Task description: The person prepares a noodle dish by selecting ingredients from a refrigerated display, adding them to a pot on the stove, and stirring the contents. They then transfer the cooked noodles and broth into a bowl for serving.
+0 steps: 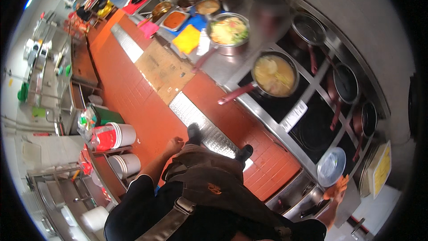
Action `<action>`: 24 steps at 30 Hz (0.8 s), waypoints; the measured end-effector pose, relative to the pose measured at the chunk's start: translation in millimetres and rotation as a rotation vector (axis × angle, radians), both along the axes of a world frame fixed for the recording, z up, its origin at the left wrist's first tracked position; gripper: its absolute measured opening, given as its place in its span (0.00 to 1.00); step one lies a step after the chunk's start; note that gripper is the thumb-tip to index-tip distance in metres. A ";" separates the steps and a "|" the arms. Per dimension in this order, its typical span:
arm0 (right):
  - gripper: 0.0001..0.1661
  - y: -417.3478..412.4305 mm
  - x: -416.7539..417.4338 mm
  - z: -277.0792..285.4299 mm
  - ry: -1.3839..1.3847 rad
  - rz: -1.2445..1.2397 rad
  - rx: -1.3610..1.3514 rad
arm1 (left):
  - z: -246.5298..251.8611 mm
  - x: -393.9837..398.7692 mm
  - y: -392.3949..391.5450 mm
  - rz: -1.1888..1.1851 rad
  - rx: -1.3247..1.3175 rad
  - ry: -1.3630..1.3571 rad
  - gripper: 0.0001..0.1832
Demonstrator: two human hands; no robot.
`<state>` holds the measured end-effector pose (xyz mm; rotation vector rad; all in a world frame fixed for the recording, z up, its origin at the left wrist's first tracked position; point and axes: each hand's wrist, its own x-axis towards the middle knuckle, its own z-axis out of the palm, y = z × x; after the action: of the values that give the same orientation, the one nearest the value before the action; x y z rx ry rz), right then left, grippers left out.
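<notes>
My left hand (175,144) hangs loosely curled beside my apron, over the red tile floor, and nothing shows in it. At the right, my right hand (339,196) grips an orange cloth (335,186). The cloth lies at the near rim of a clear plastic bowl (331,165), which sits at the cooktop's front corner. A saucepan (276,73) with pale pieces in yellowish broth stands on the black cooktop (312,129), its red handle pointing towards the aisle. Beyond it, a pan (229,30) of shredded vegetables rests on the steel counter.
Several red-handled pans, including one frying pan (308,29), line the cooktop's back. An open drawer (284,195) juts out below the bowl. White buckets (125,135) stand at left. A perforated metal floor strip (190,113) and a cardboard sheet (165,70) lie along the aisle.
</notes>
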<state>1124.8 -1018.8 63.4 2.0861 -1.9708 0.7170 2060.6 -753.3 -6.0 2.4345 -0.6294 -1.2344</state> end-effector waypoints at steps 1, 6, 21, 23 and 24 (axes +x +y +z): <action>0.33 13.6 34.7 0.2 -0.011 -0.125 -0.003 | -3.2 25.8 19.1 0.105 -0.015 0.028 0.17; 0.28 77.5 283.5 -24.4 -0.144 -0.270 0.338 | -63.3 153.7 113.3 0.612 -0.101 0.199 0.12; 0.25 -45.4 1131.5 -48.7 -0.707 0.758 1.190 | -16.5 615.5 -256.5 -0.159 -0.666 -0.381 0.15; 0.26 -75.8 1225.4 17.8 -0.851 0.784 1.296 | -40.4 670.3 -305.3 -0.319 -0.672 -0.532 0.13; 0.25 -90.5 1269.2 44.7 -0.870 0.786 1.356 | -65.1 700.2 -331.6 -0.419 -0.653 -0.578 0.12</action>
<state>2394.0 -1109.3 108.1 4.0641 -2.2704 0.3650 2760.8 -1084.9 -71.1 2.1056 -1.4880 -0.2989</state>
